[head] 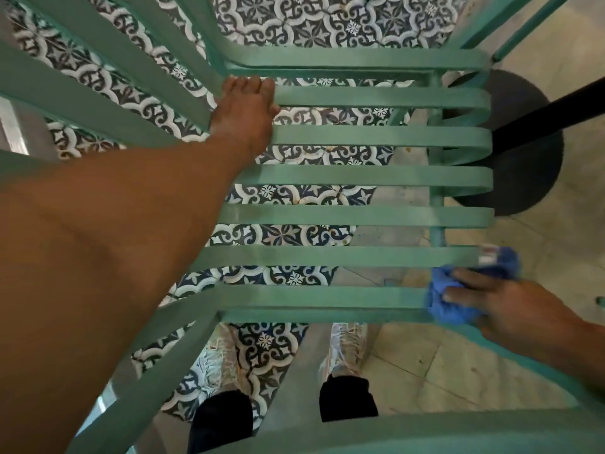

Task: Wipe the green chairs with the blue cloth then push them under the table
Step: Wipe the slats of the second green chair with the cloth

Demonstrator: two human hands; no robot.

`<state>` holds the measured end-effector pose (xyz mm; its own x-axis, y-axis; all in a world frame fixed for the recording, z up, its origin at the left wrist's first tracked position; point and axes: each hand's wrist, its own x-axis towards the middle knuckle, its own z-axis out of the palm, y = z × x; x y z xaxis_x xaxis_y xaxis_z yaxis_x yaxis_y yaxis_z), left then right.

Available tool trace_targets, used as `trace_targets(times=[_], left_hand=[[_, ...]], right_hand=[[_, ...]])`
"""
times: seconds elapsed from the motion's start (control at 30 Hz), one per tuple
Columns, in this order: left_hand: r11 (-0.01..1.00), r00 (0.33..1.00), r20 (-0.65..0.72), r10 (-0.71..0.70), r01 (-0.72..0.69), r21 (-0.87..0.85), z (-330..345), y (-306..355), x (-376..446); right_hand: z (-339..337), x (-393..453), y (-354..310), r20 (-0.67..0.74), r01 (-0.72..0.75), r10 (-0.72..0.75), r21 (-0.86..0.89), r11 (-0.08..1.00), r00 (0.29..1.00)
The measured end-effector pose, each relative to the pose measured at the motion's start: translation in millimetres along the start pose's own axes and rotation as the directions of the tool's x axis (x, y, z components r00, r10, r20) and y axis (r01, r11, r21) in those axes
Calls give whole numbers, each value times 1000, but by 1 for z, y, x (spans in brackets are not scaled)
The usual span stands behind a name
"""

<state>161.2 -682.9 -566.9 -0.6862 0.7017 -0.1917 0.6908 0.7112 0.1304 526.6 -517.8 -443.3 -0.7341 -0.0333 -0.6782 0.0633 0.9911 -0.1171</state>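
A green metal chair [360,178] with a slatted seat fills the view from above. My left hand [245,109] reaches across the seat, its fingers curled over the far left corner of the frame. My right hand [510,309] presses a bunched blue cloth [451,299] against the near right end of the slats, fingers curled into the cloth.
A black round table base [523,142] with a dark pole [550,109] stands just right of the chair. Patterned tiles [311,21] cover the floor on the left, plain beige tiles on the right. My two shoes [347,345] show under the seat.
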Motion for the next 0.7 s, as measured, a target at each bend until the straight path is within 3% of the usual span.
trace_targets(times=[0.03, 0.1, 0.17, 0.23, 0.33, 0.43, 0.5, 0.57, 0.63, 0.7], left_hand=[[1000, 1000, 1, 0, 0, 8, 0, -1, 1], [1000, 1000, -7, -1, 1, 14, 1, -1, 1], [1000, 1000, -13, 4, -4, 18, 1, 0, 2], [1000, 1000, -6, 2, -2, 28, 1, -1, 2], [1000, 1000, -21, 6, -6, 20, 3, -1, 1], [1000, 1000, -4, -1, 1, 28, 1, -1, -2], [999, 1000, 8, -2, 2, 36, -3, 2, -2], [999, 999, 38, -7, 6, 35, -7, 3, -2], [999, 999, 39, -10, 9, 45, -7, 4, -1], [998, 999, 39, -7, 5, 63, -6, 3, -1]], right_hand=[[4, -6, 8, 9, -37, 37, 31, 999, 999], [8, 9, -6, -106, 43, -35, 75, 996, 994], [6, 56, -53, -262, 281, -267, 19, 959, 928], [1, 118, -112, -319, 459, -456, -72, 886, 831], [-24, 183, -180, -457, 482, -389, 102, 870, 800], [-20, 163, -158, -500, 465, -310, 220, 858, 808], [-1, 122, -99, -432, 352, -262, 144, 925, 863], [16, 73, -23, -423, 45, 27, 160, 986, 906], [23, 31, 42, -429, -258, 368, 293, 921, 825], [25, 22, 64, -462, -342, 459, 318, 884, 759]])
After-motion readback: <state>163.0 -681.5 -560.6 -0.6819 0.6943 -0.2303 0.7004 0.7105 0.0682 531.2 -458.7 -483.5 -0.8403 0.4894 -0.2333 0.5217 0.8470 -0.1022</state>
